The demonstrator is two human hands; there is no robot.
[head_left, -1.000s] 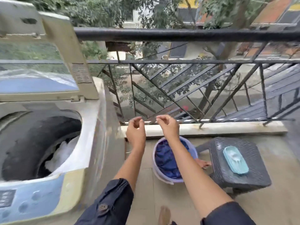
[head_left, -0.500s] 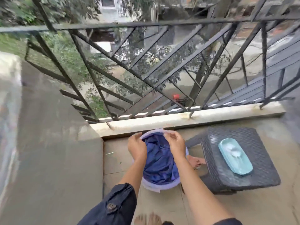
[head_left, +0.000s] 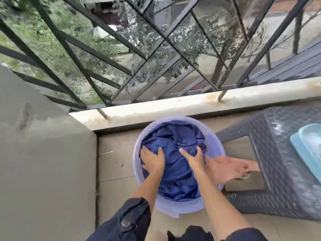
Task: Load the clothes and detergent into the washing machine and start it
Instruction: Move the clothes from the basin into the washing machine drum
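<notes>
Wall: a grey, rough concrete wall [head_left: 43, 162] fills the left side, its edge just beside the round tub.
Railing: a black metal railing of crossed diagonal bars [head_left: 121, 66] stands on a pale, stained stone ledge [head_left: 173, 108] along the far side, with trees and a street blurred behind it.
Floor: beige tiled floor [head_left: 112, 162] between wall and tub – a thin stick-like scrap lies on it near the wall.
Stool: a dark grey woven-plastic stool [head_left: 278, 171] stands to the right of the tub, nearly touching its rim; a light blue plastic tray [head_left: 309, 146] rests on its top, cut off by the frame edge.
Tub: a round, translucent lilac plastic tub [head_left: 182, 207] sits on the floor just below the ledge.
Blue cloth: crumpled dark blue shiny cloth [head_left: 177, 171] fills the tub (folds bunched towards the middle).
Orange cloth: a dull orange-pink cloth [head_left: 227, 169] hangs over the tub's right rim towards the stool.
Left hand: the left hand [head_left: 152, 160] lies spread, palm down, on the blue cloth – fingers loose, gripping nothing.
Right hand: the right hand [head_left: 193, 159] presses into the blue cloth, fingertips curled into a fold; whether it has truly closed on it I cannot tell.
Sleeves: dark navy rolled sleeves [head_left: 132, 221] at the bottom edge.
</notes>
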